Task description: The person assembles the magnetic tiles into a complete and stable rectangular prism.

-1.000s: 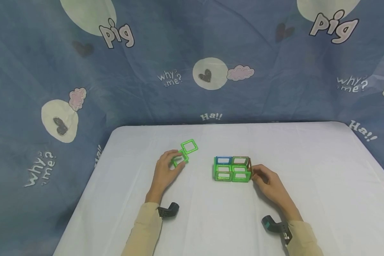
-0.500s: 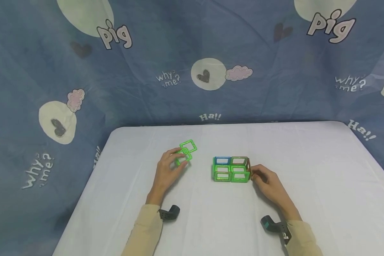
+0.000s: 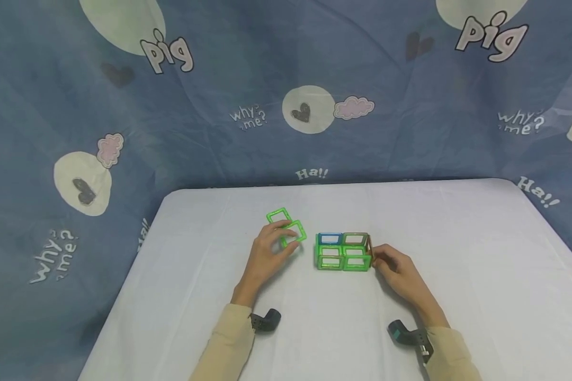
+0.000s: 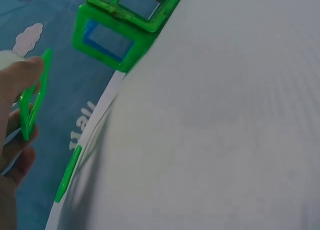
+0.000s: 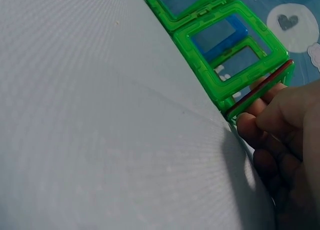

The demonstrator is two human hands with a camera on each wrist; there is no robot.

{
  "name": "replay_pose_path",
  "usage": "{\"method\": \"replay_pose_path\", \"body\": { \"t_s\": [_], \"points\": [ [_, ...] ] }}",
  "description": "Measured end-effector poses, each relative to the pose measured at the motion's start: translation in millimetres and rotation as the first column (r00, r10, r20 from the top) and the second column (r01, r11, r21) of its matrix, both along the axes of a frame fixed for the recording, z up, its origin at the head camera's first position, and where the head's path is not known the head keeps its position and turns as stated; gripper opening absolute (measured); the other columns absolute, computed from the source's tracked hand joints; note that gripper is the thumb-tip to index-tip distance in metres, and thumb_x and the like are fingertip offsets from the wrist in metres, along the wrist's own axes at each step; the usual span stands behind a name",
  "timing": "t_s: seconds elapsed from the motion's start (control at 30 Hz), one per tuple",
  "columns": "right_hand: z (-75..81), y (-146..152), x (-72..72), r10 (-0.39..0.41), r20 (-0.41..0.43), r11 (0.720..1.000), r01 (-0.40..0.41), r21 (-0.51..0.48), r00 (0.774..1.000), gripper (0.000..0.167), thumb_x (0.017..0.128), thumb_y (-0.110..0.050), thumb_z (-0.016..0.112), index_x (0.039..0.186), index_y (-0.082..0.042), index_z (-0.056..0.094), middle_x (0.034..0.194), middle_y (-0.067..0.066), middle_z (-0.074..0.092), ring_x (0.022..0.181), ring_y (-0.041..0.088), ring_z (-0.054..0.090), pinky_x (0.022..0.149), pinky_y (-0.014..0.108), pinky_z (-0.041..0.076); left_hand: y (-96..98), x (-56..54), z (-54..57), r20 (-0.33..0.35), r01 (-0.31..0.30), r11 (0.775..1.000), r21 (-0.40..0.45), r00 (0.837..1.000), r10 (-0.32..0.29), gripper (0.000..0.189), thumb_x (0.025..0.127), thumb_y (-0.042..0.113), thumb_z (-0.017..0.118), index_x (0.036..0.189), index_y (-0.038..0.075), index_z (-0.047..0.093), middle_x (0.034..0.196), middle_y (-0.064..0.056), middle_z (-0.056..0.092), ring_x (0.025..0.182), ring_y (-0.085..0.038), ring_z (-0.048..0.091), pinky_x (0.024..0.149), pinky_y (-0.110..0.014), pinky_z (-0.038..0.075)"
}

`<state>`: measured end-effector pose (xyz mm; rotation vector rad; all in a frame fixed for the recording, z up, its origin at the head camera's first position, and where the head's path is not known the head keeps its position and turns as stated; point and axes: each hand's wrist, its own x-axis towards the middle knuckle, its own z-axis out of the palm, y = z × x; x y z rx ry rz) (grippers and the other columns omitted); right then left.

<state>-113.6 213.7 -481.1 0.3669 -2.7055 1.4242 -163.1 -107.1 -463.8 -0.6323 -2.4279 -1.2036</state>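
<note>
My left hand pinches a green square magnetic tile between thumb and fingers; in the left wrist view that tile is tilted and raised. Behind it a second green tile lies on the table, partly covered. To the right stands a box of joined magnetic tiles, mostly green, with a blue tile at the back left. My right hand holds the box's right end, fingers and thumb at a red-edged upright tile. Some of those fingers are hidden behind it.
A white-covered table carries everything. Beyond its far edge hangs a blue printed cloth. A dark wrist camera sits on the left cuff, and another camera on the right.
My left hand has lifted its green tile off beside the other one and carried it rightward, nearer the box. The right hand and the box stay put.
</note>
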Motion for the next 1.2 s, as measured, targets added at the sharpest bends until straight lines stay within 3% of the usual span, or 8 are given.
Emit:
{"method": "replay_pose_path", "body": {
  "t_s": [0.13, 0.4, 0.77, 1.2],
  "points": [
    [1.0, -0.4, -0.7, 0.006, 0.0, 1.0, -0.006, -0.005, 1.0, 0.024, 0.093, -0.003, 0.053, 0.111, -0.017, 0.063, 0.106, -0.003, 0.068, 0.104, 0.005, 0.059, 0.098, 0.03, 0.046, 8.0, -0.4, 4.5, -0.004, 0.022, 1.0, 0.0, 1.0, -0.022, 0.021, 0.082, 0.026, 0.074, 0.1, 0.018, 0.068, 0.13, -0.002, 0.058, 0.127, -0.02, 0.048, 0.111, -0.036, 0.034],
    [4.1, -2.9, -1.5, 0.019, -0.019, 1.0, -0.019, -0.019, 1.0, 0.025, 0.091, 0.0, 0.054, 0.109, -0.015, 0.063, 0.103, -0.002, 0.068, 0.099, 0.004, 0.06, 0.094, 0.022, 0.047, 23.3, 1.6, 8.0, 0.006, 0.078, 0.997, -0.005, 0.997, -0.078, 0.02, 0.085, 0.03, 0.071, 0.101, 0.019, 0.068, 0.13, -0.002, 0.058, 0.127, -0.02, 0.048, 0.109, -0.039, 0.037],
    [3.2, -1.2, -1.4, 0.01, -0.008, 1.0, -0.01, -0.016, 1.0, 0.025, 0.091, 0.0, 0.052, 0.108, -0.015, 0.063, 0.101, -0.002, 0.068, 0.097, 0.005, 0.06, 0.092, 0.025, 0.049, 41.4, 4.3, 13.0, -0.022, 0.12, 0.993, -0.022, 0.993, -0.12, 0.023, 0.084, 0.033, 0.071, 0.102, 0.018, 0.068, 0.13, -0.002, 0.058, 0.127, -0.017, 0.048, 0.109, -0.035, 0.037],
    [2.1, 1.0, -0.9, -0.003, 0.013, 1.0, 0.003, -0.025, 1.0, 0.027, 0.092, 0.001, 0.05, 0.108, -0.016, 0.064, 0.097, -0.003, 0.068, 0.093, 0.008, 0.061, 0.092, 0.027, 0.048, 62.5, 8.7, 21.1, 0.003, 0.167, 0.982, -0.089, 0.986, -0.167, 0.025, 0.084, 0.031, 0.072, 0.106, 0.02, 0.067, 0.13, 0.0, 0.058, 0.126, -0.015, 0.049, 0.106, -0.038, 0.039]
  ]
}}
